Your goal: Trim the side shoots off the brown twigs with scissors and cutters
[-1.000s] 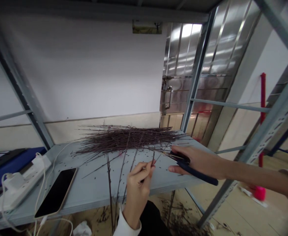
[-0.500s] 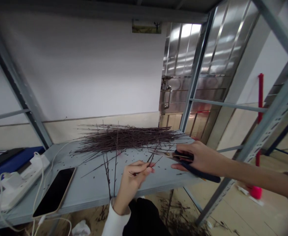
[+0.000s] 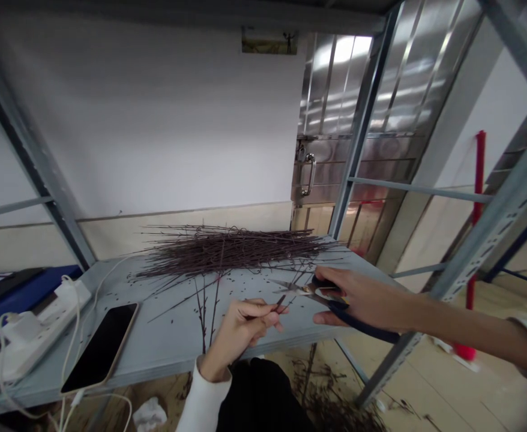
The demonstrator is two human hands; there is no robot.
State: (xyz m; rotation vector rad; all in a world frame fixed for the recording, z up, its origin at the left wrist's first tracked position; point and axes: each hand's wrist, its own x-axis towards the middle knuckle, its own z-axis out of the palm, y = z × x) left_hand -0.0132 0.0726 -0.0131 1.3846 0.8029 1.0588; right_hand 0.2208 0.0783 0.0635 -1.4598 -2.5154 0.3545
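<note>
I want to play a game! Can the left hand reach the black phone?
Probably yes. The left hand is pinching a thin twig, so it would likely let go first, but the phone lies on the same metal shelf nearby, with only scattered twig bits between them.

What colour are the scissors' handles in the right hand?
Dark navy blue: the scissors' handle shows best in the head view, below the right hand.
</note>
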